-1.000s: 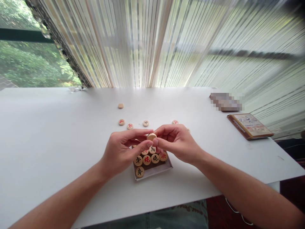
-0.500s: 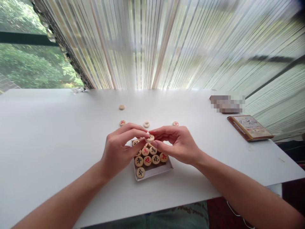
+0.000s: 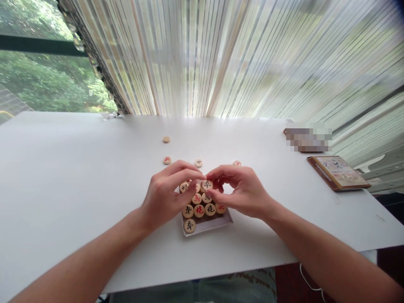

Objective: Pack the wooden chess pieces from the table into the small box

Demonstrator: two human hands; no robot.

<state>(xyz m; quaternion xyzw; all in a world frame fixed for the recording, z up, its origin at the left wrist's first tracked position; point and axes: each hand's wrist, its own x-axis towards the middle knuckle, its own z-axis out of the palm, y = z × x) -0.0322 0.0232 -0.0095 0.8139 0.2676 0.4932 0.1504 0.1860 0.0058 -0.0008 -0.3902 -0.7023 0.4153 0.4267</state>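
My right hand (image 3: 238, 187) pinches a round wooden Chinese chess piece (image 3: 207, 184) with a black character, held above a shallow box (image 3: 206, 226). My left hand (image 3: 172, 189) arches over the box's left side, thumb and fingers apart with nothing visibly gripped; its fingertips come close to the held piece. Rows of chess pieces lie in the box, among them a red-marked piece (image 3: 199, 211) and a black-marked piece (image 3: 188, 211). One more black-marked piece (image 3: 190, 226) sits in the near left corner. Both hands partly hide the far rows.
Beyond my hands on the white table (image 3: 78, 168) lie a red-marked piece (image 3: 167, 160), a black-marked piece (image 3: 198, 163), another red-marked piece (image 3: 237, 163) and a plain-faced piece (image 3: 166, 139). A flat printed box (image 3: 341, 172) rests at the right, near a blurred-out object (image 3: 307, 139).
The chess piece was between both hands' fingertips; now only my right hand holds it, its face turned more toward me. My left thumb and fingers have come off it. The view has shifted slightly.
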